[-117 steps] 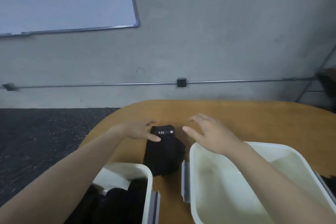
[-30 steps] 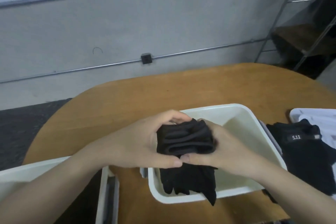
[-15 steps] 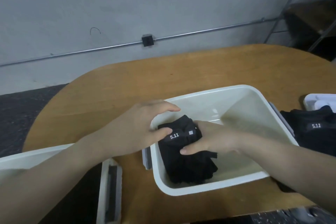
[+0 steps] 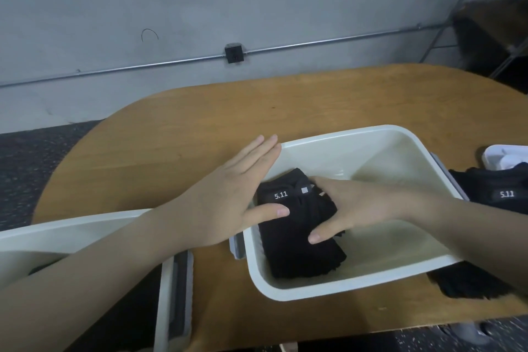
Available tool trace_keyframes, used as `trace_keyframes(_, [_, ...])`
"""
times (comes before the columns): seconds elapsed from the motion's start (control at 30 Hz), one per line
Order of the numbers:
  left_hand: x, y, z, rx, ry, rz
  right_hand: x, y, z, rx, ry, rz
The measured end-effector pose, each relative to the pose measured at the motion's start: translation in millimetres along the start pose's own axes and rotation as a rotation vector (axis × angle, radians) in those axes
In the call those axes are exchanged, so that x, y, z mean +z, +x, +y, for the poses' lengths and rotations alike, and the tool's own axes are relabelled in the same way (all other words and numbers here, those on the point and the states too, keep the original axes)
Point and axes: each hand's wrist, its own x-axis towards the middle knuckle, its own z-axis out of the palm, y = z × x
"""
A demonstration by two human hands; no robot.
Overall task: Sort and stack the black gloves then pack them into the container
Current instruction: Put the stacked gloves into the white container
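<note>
Now my left hand (image 4: 228, 194) lifts off, fingers straight; my right hand (image 4: 351, 206) presses the gloves (image 4: 297, 237) flat into the container (image 4: 357, 140).

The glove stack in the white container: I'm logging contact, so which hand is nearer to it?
Right. The right hand rests on the glove stack inside the white container; the left hand hovers open beside it over the container's left rim.
</note>
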Motion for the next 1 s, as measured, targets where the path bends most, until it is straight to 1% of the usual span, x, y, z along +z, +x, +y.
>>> trace_keyframes(0.07, [-1,-1,1,0.005,-0.010,-0.003,3,3,3,0.009,0.007,0.005])
trace_keyframes(0.27, [-6,-16,-1,-0.006,-0.136,-0.057,18,2,-4,0.017,-0.006,-0.003])
trace_keyframes(0.33, [-7,-22,-3,-0.002,-0.121,-0.068,15,-7,-10,0.028,-0.048,-0.018])
trace_keyframes(0.4, [-7,-28,-5,-0.015,-0.102,-0.069,9,-21,-16,0.004,-0.159,0.012])
trace_keyframes(0.47, [-7,-34,-9,-0.034,-0.110,-0.074,4,-42,-22,-0.004,-0.286,0.096])
trace_keyframes(0.5, [-9,-38,-10,-0.033,-0.116,-0.080,2,-56,-23,-0.011,-0.310,0.140])
trace_keyframes(0.57, [-14,-43,-9,-0.027,-0.108,-0.108,4,-83,-23,-0.041,-0.291,0.197])
trace_keyframes(0.67, [-22,-43,-5,-0.048,-0.030,-0.144,14,-124,-19,-0.072,-0.311,0.324])
trace_keyframes(0.77, [-30,-33,3,-0.018,0.017,-0.088,23,-165,-7,-0.101,-0.317,0.533])
trace_keyframes(0.87, [-33,-13,28,0.055,-0.021,-0.018,33,-210,14,-0.031,-0.248,0.757])
trace_keyframes(1.0, [-27,20,83,0.176,-0.038,-0.043,49,-261,50,0.142,-0.171,1.017])
